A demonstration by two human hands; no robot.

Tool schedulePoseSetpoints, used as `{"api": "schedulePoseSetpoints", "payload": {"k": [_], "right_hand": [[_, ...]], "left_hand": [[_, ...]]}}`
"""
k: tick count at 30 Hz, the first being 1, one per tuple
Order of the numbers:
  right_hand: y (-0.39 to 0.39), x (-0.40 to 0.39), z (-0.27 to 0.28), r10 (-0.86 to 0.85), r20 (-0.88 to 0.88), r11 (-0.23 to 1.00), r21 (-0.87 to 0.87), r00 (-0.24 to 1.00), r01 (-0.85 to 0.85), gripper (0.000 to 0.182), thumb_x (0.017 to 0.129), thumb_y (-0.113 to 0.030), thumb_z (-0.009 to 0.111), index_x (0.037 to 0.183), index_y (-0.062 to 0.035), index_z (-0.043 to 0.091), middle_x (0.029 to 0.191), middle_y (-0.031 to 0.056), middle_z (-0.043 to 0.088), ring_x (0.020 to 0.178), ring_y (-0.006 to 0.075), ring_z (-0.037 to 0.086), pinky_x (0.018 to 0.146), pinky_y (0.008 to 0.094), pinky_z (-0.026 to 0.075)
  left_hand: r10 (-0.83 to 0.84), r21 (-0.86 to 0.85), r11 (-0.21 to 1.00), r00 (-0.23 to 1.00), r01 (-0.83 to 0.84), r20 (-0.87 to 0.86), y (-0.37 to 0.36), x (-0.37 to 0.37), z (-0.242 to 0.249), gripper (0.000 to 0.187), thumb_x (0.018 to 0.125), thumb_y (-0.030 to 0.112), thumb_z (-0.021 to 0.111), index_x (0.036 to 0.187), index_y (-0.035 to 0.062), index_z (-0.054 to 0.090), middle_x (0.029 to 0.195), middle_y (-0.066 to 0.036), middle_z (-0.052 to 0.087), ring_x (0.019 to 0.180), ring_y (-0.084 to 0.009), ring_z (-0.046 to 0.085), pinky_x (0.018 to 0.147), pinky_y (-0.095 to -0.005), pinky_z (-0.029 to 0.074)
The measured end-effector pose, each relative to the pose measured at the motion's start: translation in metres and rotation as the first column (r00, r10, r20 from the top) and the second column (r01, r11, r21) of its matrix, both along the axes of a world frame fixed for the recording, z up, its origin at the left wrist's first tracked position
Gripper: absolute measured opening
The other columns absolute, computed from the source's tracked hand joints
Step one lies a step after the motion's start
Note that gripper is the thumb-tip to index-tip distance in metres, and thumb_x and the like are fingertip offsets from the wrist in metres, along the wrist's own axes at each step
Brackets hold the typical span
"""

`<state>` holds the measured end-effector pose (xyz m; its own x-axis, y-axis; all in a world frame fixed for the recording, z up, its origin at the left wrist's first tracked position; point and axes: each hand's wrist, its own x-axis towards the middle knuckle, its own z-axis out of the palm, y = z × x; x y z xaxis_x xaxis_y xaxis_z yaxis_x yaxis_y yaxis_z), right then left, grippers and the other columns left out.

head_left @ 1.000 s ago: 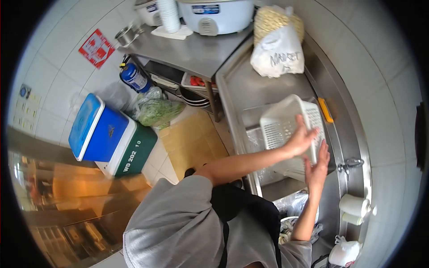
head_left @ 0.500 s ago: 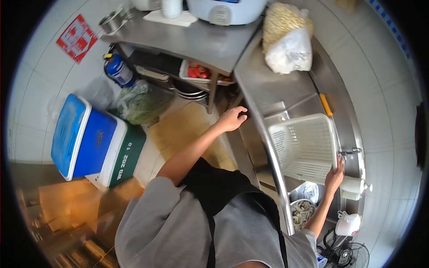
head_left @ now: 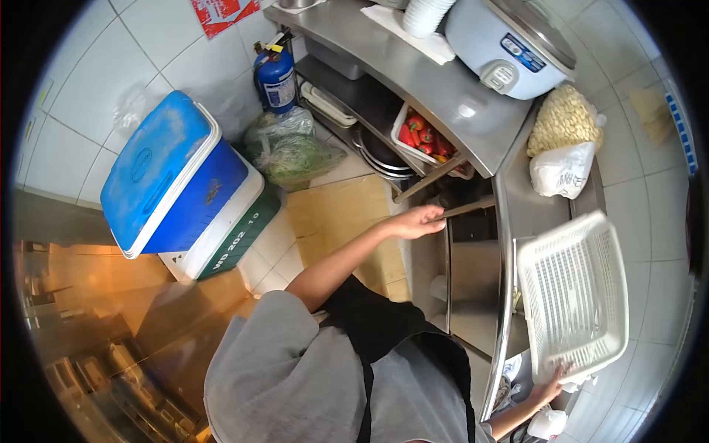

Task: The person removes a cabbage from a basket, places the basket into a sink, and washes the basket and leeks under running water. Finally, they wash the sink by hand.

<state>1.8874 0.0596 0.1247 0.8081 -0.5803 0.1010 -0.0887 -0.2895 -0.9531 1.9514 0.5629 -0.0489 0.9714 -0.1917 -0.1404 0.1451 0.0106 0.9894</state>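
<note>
A white slotted plastic basket [head_left: 572,295] is tilted over the metal sink counter at the right, its inside facing up. My right hand [head_left: 550,385] grips the basket's near edge, with fingers over the rim. My left hand [head_left: 417,221] hangs in the air left of the counter's front edge, near the shelf leg, and holds nothing; its fingers are partly spread. Beyond the basket, a bag of pale yellow pieces [head_left: 565,122] and a white plastic bag [head_left: 563,170] rest on the counter.
A rice cooker [head_left: 509,52] stands on the steel table [head_left: 465,111], with a tray of red peppers [head_left: 425,140] below. Blue cooler [head_left: 177,177], fire extinguisher [head_left: 275,77] and bagged greens [head_left: 292,151] are at the left. Cardboard [head_left: 343,221] covers part of the floor.
The view has turned, shifting the surroundings. The basket has been lifted and tilted, with my right hand still on its edge. My left hand remains beside the counter.
</note>
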Motion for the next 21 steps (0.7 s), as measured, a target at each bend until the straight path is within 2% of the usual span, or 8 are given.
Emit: {"api": "schedulePoseSetpoints", "payload": {"k": [2,7,9,10,11,14,18,21], "right_hand": [[0.047,0.014,-0.016,0.225,0.02,0.948,0.225,0.974,-0.224,0.052,0.082,-0.013,0.054,0.13,-0.0078,0.034,0.124,0.016,0.044,0.111,0.0269,0.044,0.089,0.0403,0.042],[0.214,0.08,-0.093,0.641,-0.175,0.751,0.34,0.747,-0.565,0.046,0.082,-0.01,0.056,0.124,-0.0005,0.039,0.113,0.0127,0.053,0.098,0.0223,0.053,0.084,0.0337,0.045],[0.273,0.111,-0.152,0.798,-0.253,0.601,0.42,0.547,-0.681,0.035,0.081,-0.011,0.059,0.112,0.0022,0.051,0.105,0.0127,0.057,0.089,0.0188,0.055,0.078,0.0307,0.046],[0.299,0.128,-0.188,0.842,-0.323,0.537,0.431,0.432,-0.725,0.035,0.081,-0.014,0.06,0.11,0.0027,0.052,0.102,0.0119,0.058,0.087,0.0182,0.056,0.078,0.0306,0.045],[0.324,0.147,-0.227,0.865,-0.382,0.485,0.478,0.324,-0.732,0.038,0.08,-0.016,0.061,0.111,0.0029,0.051,0.102,0.0113,0.058,0.088,0.0176,0.055,0.078,0.0304,0.045],[0.412,0.195,-0.31,0.867,-0.493,0.417,0.634,0.076,-0.651,0.054,0.078,-0.031,0.063,0.119,0.0001,0.046,0.108,0.0133,0.055,0.094,0.0183,0.053,0.078,0.029,0.044],[0.511,0.247,-0.405,0.745,-0.639,0.504,0.357,0.188,-0.787,0.064,0.078,-0.045,0.058,0.126,-0.0064,0.04,0.118,0.0151,0.048,0.103,0.0221,0.049,0.078,0.032,0.045],[0.581,0.258,-0.433,0.616,-0.787,0.599,0.5,-0.039,-0.625,0.067,0.079,-0.052,0.052,0.129,-0.0107,0.037,0.125,0.0142,0.042,0.109,0.0259,0.045,0.077,0.0362,0.046]], "left_hand": [[0.067,-0.099,0.993,0.998,-0.066,0.004,0.035,-0.007,0.03,0.067,0.081,0.049,0.05,0.131,0.0101,0.027,0.13,-0.016,0.036,0.118,-0.027,0.037,0.096,-0.0384,0.032],[0.014,-0.355,0.934,0.996,-0.042,-0.084,0.152,-0.06,0.046,0.083,0.079,0.057,0.046,0.137,0.017,0.004,0.138,-0.012,0.022,0.121,-0.0238,0.031,0.093,-0.0397,0.036],[0.147,-0.19,0.954,0.915,-0.232,-0.375,0.182,-0.092,0.007,0.079,0.076,0.049,0.058,0.134,0.0074,0.023,0.126,-0.008,0.042,0.112,-0.0199,0.042,0.088,-0.0348,0.039],[0.177,0.177,0.977,0.911,-0.118,-0.373,0.201,-0.106,-0.01,0.062,0.078,0.038,0.06,0.125,0.0047,0.038,0.112,-0.008,0.051,0.104,-0.0192,0.048,0.083,-0.0333,0.043],[0.248,0.282,0.954,0.798,-0.102,-0.549,0.213,-0.119,-0.028,0.052,0.076,0.03,0.059,0.118,0.003,0.044,0.104,-0.008,0.054,0.093,-0.0201,0.055,0.075,-0.0338,0.048],[0.505,0.019,0.788,0.629,-0.615,-0.591,0.229,-0.157,-0.104,0.053,0.07,0.022,0.056,0.117,0.002,0.042,0.098,-0.012,0.055,0.079,-0.0231,0.059,0.064,-0.0347,0.052],[0.67,0.203,0.619,0.376,-0.758,-0.641,0.267,-0.117,-0.125,0.054,0.067,0.012,0.049,0.118,0.0011,0.038,0.096,-0.015,0.054,0.077,-0.0252,0.059,0.056,-0.0366,0.052],[0.839,0.315,0.407,0.215,-0.857,-0.499,0.304,-0.059,-0.135,0.051,0.067,0.011,0.05,0.117,0.0012,0.042,0.089,-0.015,0.057,0.071,-0.0243,0.059,0.053,-0.0347,0.051]]}}
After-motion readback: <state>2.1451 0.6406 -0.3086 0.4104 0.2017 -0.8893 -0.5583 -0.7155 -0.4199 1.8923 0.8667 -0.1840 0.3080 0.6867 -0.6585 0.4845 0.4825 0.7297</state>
